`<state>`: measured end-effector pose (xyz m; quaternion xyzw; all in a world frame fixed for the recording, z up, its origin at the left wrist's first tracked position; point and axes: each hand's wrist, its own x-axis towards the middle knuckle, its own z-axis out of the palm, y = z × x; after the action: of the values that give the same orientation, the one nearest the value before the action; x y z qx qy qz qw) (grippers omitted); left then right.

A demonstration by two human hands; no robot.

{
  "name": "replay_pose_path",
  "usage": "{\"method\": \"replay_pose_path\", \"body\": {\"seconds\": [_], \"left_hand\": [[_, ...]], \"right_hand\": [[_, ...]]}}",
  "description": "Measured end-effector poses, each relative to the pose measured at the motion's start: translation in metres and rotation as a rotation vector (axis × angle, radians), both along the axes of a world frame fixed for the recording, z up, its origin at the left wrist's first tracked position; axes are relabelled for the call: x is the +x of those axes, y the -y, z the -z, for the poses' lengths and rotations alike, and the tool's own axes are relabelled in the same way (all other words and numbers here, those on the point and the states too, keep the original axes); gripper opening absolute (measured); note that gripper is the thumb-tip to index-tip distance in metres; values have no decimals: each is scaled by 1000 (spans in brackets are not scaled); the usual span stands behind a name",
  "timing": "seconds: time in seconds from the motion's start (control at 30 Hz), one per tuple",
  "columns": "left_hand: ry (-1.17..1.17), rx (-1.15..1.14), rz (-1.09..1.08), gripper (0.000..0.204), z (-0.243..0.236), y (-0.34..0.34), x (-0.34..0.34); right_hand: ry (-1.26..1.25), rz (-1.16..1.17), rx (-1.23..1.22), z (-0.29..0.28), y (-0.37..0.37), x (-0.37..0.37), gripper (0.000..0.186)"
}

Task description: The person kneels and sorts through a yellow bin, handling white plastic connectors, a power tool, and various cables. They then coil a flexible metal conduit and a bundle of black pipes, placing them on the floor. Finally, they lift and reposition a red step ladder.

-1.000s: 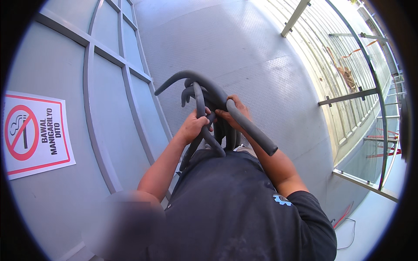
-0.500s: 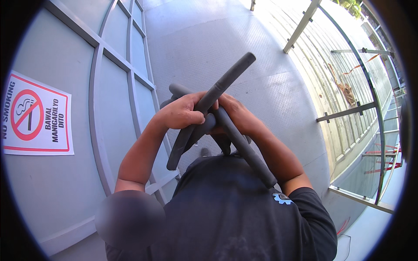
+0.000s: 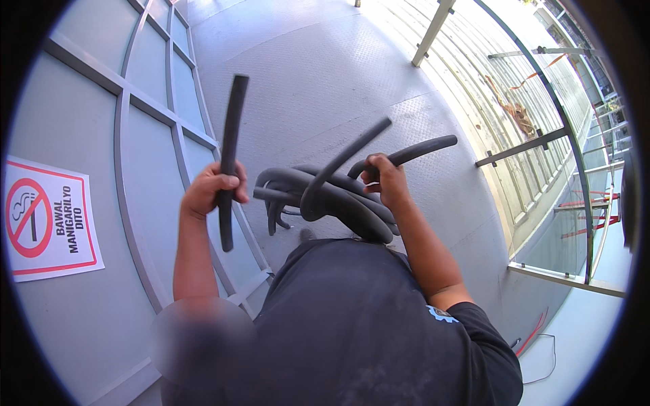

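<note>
My left hand (image 3: 202,193) is closed around a short, straight piece of black foam tube (image 3: 231,122), held nearly upright by the wall panels. My right hand (image 3: 387,181) grips a longer black tube (image 3: 426,147), whose end sticks out to the right past my fingers. Between my hands hangs a looped bundle of similar black tubes (image 3: 338,203), just in front of my body. From that bundle one loose end (image 3: 359,143) rises up and to the right. Lower parts of the bundle are hidden behind my dark shirt.
A grey framed panel wall (image 3: 149,135) with a no-smoking sign (image 3: 51,220) runs along my left. Grey textured flooring (image 3: 298,74) stretches ahead. On the right stands a glass railing with metal posts (image 3: 433,34); a brown bundle with an orange strap (image 3: 518,116) lies beyond it.
My hands have moved apart. The left has drawn a short tube piece away to the left; the right has shifted rightward with another tube. The looped bundle between them shows more fully.
</note>
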<state>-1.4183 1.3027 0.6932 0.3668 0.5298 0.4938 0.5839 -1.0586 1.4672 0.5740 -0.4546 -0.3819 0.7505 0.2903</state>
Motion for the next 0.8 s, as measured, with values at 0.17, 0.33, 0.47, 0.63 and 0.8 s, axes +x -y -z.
{"method": "replay_pose_path", "body": {"seconds": [0.17,0.33,0.47,0.63,0.8], "left_hand": [[493,-455,-227,37,199,-17,193],[620,-794,-350,31,188,36,214],[572,-641,-306,31,239,12,202],[683,-704,-313,28,269,18,196],[655,-633,-341,29,208,15,185]], "right_hand": [[296,-508,71,72,75,-37,24],[195,-535,-33,92,116,0,24],[133,-817,505,92,105,27,38],[478,-1084,783,68,96,15,41],[499,-1175,966,59,95,7,29]]}}
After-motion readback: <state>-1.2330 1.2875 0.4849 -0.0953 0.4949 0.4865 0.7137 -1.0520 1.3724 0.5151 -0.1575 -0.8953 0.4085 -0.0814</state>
